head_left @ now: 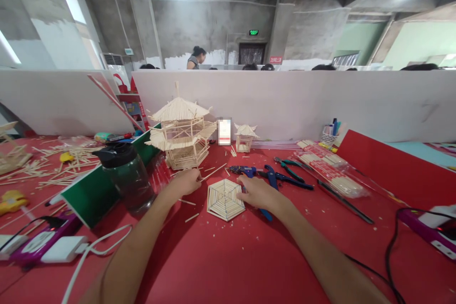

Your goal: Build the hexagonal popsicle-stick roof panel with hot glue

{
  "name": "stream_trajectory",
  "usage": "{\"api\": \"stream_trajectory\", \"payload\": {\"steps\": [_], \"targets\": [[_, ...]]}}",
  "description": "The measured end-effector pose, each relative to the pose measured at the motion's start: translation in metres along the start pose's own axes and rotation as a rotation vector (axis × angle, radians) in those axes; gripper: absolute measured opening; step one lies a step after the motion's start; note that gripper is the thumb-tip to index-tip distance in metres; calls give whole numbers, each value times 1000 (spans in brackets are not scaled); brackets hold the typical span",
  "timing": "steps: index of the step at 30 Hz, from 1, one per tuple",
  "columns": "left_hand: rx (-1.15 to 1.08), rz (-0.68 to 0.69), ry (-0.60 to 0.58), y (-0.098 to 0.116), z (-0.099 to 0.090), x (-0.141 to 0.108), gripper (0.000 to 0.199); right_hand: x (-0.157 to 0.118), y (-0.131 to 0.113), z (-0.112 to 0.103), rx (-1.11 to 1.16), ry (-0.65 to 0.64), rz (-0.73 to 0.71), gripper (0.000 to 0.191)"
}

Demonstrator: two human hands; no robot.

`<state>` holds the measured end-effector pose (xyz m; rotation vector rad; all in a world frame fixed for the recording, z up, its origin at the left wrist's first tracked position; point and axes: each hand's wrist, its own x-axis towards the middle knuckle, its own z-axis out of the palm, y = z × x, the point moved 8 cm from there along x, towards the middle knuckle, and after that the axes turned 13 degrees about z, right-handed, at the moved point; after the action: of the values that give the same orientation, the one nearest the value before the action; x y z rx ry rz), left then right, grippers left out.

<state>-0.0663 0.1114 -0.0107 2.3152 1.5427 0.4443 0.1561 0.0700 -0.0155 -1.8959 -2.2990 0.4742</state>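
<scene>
My left hand (187, 183) is closed in a pinch on a thin wooden stick (215, 171), which points up to the right. Below and between my hands lies a hexagonal panel (225, 199) of short sticks laid in rings, flat on the red table. My right hand (259, 192) is at the panel's right edge, thumb and forefinger apart with nothing visible between them. Just beyond it lies a blue glue gun (245, 170), beside blue-handled cutters (272, 178). Part of a blue tool shows under my right wrist.
A two-tiered stick pavilion (185, 135) and a small one (245, 138) stand at the back. A dark water bottle (124, 175) and green board (89, 194) are left. Pliers (294, 171), packs of sticks (331, 171) and a purple power strip (427, 235) lie right.
</scene>
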Motion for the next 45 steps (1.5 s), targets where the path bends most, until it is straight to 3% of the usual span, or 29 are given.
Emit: {"api": "stream_trajectory", "payload": {"steps": [3,9,13,16,20,24,28,32,35,39,45], "targets": [[48,-13,-8,4,-6,-3,7,1,1,-3,-18,28,-16,38],[89,34,7,13,-20,-5,5,-3,-8,-22,102,105,-58,22],[-147,114,-35,25,-15,-3,6,-3,-8,-31,227,192,-87,21],[-298,238,-101,49,-13,-5,15,0,-10,-30,511,157,-123,31],[-348,445,-165,83,-18,-12,25,5,-13,-26,1123,-9,-150,50],[-395,399,-68,78,-24,-6,29,10,-1,-33,1435,19,-113,42],[-659,220,254,49,-38,1,26,6,0,-37,1378,-66,-144,29],[-1039,156,516,38,-47,-3,38,-8,-24,-32,1178,-199,-272,27],[-1185,151,558,47,-48,-6,45,-18,-45,-16,1087,-319,-312,30],[-1211,164,538,59,-46,-7,49,-21,-61,4,1066,-393,-317,34],[-1187,157,496,60,-42,-6,48,-26,-72,12,1136,-452,-302,37]]}}
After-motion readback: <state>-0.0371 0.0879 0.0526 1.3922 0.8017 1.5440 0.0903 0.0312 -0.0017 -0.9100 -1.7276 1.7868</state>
